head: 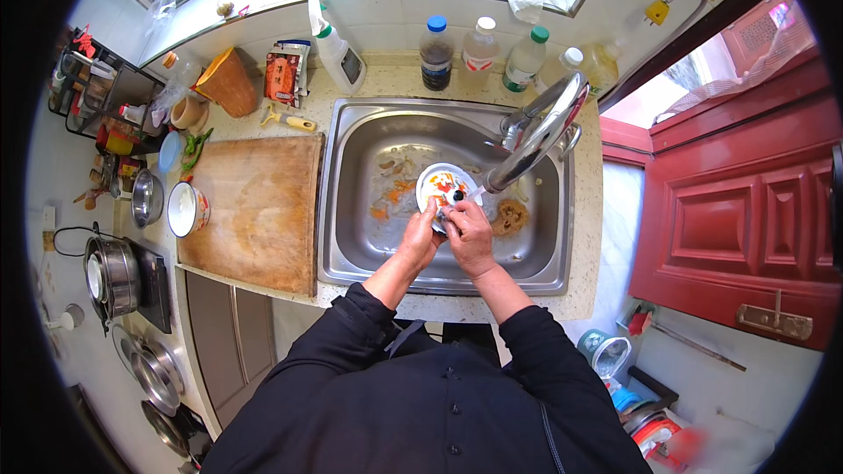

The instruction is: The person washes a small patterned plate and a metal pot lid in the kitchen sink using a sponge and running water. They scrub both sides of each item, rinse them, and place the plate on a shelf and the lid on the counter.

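Observation:
My left hand (421, 234) grips the near rim of a white round lid (432, 183) with an orange-red pattern and a black knob (459, 195). Its thumb lies over the patterned face. Curled against the lid's near right part are the fingers of my right hand (470, 234); whether they pinch something small there is hidden. The lid is tilted above a stainless steel sink (355, 237), right under the spout of a chrome faucet (506, 171), where a thin stream of water seems to fall. Orange and pale peelings (399, 192) lie on the sink floor.
A brown scrubber (511, 217) sits in the sink's right part. Left of the sink lie a wooden cutting board (253, 210), a patterned white bowl (188, 209) and a peeler (290, 120). Behind stand a spray bottle (339, 59) and several plastic bottles (436, 56).

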A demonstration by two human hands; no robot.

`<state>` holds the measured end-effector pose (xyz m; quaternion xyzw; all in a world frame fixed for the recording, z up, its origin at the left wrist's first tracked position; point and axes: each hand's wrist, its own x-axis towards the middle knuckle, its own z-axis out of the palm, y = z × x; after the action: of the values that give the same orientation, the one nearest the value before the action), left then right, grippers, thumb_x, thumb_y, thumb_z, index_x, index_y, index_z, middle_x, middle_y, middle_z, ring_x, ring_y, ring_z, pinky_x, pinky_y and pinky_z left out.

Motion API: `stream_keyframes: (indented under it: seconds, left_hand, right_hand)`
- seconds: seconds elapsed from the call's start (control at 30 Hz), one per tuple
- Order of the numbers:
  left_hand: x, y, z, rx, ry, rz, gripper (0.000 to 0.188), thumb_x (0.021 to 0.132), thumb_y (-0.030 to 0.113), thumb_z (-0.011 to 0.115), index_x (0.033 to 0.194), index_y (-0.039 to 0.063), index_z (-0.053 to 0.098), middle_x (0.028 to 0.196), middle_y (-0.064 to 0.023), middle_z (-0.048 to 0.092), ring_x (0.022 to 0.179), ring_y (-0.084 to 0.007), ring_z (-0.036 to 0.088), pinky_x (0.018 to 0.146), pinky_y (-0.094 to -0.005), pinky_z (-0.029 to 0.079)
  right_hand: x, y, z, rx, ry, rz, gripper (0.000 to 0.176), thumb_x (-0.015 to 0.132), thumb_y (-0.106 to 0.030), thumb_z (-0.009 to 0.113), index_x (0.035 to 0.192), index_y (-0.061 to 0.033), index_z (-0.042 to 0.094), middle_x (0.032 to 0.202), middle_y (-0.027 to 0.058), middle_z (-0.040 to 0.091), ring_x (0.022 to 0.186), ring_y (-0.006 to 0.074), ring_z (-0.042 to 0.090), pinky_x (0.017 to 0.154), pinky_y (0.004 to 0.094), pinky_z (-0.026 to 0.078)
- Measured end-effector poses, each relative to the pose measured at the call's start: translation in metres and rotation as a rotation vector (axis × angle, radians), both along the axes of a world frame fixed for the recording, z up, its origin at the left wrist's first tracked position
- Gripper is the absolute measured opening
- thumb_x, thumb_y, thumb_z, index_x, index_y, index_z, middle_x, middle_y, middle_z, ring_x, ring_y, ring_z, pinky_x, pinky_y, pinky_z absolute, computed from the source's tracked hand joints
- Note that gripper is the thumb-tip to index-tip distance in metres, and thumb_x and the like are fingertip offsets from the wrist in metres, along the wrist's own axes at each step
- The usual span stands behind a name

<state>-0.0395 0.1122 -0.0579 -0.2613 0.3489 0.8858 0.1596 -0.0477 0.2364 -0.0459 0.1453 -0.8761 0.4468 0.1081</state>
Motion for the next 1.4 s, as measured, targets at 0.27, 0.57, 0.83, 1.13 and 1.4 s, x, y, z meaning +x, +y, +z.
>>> stream_keyframes:
  seconds: [0.27, 0.57, 0.83, 1.13, 1.4]
  left_hand:
    - [-0.006, -0.006, -0.001, 0.002, 0.043, -0.012, 0.047, 0.1, 0.04, 0.041, 0.129, 0.003, 0.046, 0.117, -0.0118, 0.06, 0.106, -0.023, 0.06, 0.081, -0.0435, 0.054]
    - [-0.009, -0.03, -0.021, -0.1, -0.057, -0.047, 0.041, 0.097, 0.03, 0.052, 0.127, 0.002, 0.048, 0.117, -0.0125, 0.063, 0.102, -0.0248, 0.065, 0.085, -0.0416, 0.055]
    - [-0.01, -0.026, -0.018, -0.067, -0.031, -0.216, 0.038, 0.091, 0.024, 0.063, 0.12, 0.0, 0.056, 0.114, -0.013, 0.064, 0.1, -0.0225, 0.065, 0.085, -0.0376, 0.055]
    - [-0.033, 0.024, -0.046, -1.209, 0.192, -0.155, 0.062, 0.09, 0.041, 0.06, 0.131, -0.004, 0.048, 0.123, -0.0237, 0.056, 0.114, -0.0305, 0.055, 0.097, -0.0381, 0.042]
    - [-0.031, 0.059, -0.05, -1.265, 0.157, -0.007, 0.071, 0.091, 0.047, 0.052, 0.143, 0.002, 0.033, 0.126, -0.0319, 0.046, 0.121, -0.0444, 0.041, 0.103, -0.0465, 0.033]
  right_hand:
    - [0.002, 0.002, 0.007, -0.045, 0.034, 0.124, 0.017, 0.075, -0.005, 0.067, 0.091, -0.0062, 0.065, 0.091, 0.0097, 0.055, 0.087, 0.0296, 0.055, 0.076, 0.0392, 0.047]
    - [-0.022, 0.068, -0.064, 0.243, -0.479, -0.12, 0.03, 0.079, -0.013, 0.066, 0.108, -0.0052, 0.064, 0.103, 0.0174, 0.061, 0.098, 0.034, 0.059, 0.084, 0.0417, 0.046]
    - [-0.057, 0.045, -0.019, -0.467, -0.717, -0.053, 0.045, 0.073, -0.017, 0.077, 0.11, 0.0041, 0.061, 0.094, 0.0115, 0.069, 0.084, 0.0191, 0.066, 0.075, 0.0302, 0.052]
    - [-0.045, 0.04, -0.011, -0.469, -0.509, -0.309, 0.027, 0.08, -0.018, 0.072, 0.094, 0.0047, 0.066, 0.081, 0.01, 0.07, 0.073, 0.0136, 0.064, 0.067, 0.0316, 0.051]
    - [-0.019, 0.015, 0.003, -0.4, -0.348, -0.424, 0.028, 0.093, -0.024, 0.056, 0.093, 0.0025, 0.066, 0.077, 0.0157, 0.067, 0.068, 0.0217, 0.062, 0.067, 0.0375, 0.048]
